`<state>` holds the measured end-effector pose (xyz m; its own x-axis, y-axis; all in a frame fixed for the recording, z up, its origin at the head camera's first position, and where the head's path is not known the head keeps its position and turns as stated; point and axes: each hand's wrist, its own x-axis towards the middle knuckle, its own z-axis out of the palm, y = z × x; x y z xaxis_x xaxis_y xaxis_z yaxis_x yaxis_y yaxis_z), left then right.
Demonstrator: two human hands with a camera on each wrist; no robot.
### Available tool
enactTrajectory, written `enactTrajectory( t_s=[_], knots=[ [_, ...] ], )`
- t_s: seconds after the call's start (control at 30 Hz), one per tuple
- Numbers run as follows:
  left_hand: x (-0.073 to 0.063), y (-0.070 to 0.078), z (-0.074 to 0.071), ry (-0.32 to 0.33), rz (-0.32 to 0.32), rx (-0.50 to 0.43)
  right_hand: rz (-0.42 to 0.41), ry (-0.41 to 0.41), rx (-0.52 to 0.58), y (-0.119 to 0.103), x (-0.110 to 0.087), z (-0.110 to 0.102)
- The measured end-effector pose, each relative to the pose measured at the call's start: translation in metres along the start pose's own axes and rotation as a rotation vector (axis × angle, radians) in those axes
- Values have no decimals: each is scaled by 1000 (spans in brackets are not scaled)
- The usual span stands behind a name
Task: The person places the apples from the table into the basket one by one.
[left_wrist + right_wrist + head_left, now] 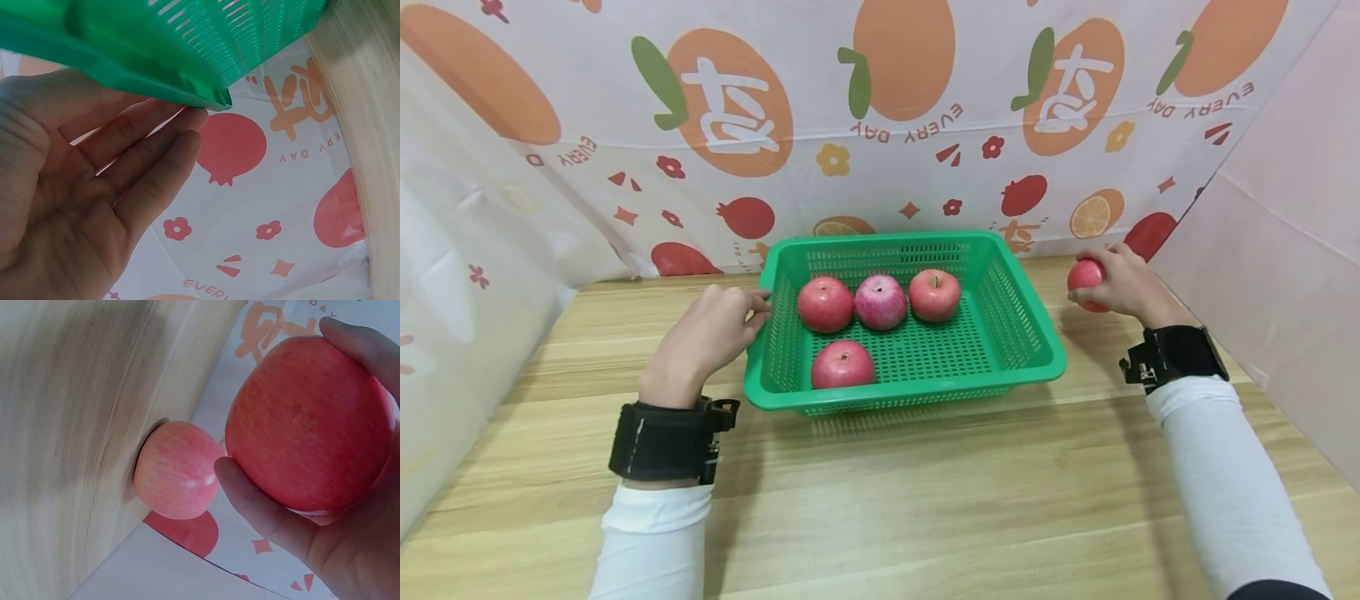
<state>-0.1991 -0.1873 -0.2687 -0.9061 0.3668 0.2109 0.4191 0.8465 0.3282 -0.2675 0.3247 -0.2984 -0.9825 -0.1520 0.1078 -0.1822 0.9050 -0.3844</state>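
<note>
My right hand point(1123, 283) grips a red apple point(309, 425) between thumb and fingers, right of the green basket point(902, 386). Beyond it, in the right wrist view, a second, paler apple point(178, 470) rests on the table; in the head view the hand hides it. My left hand point(711, 329) touches the basket's left rim with its fingertips, fingers loosely extended in the left wrist view. Inside the basket are a red apple point(825, 304), a purplish-pink streaked round fruit point(881, 302), an apple with a stem point(935, 295) and a pinkish-red one point(843, 364) in front.
The basket stands on a light wooden table point(925, 500). A white fruit-printed cloth point(812, 100) hangs along the back. Plain pale sheeting point(1292, 225) borders the right side, and more cloth point(475, 250) borders the left.
</note>
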Motion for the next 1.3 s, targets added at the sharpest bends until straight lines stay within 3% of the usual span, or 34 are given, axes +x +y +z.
enactTrajectory(
  t_s=[0.37, 1.3],
  knots=[
    [0, 0, -1, -5, -8, -6, 6, -55, 5, -3, 0, -5],
    [0, 0, -2, -6, -9, -1, -78, -26, -25, -34, 4, -22]
  ],
)
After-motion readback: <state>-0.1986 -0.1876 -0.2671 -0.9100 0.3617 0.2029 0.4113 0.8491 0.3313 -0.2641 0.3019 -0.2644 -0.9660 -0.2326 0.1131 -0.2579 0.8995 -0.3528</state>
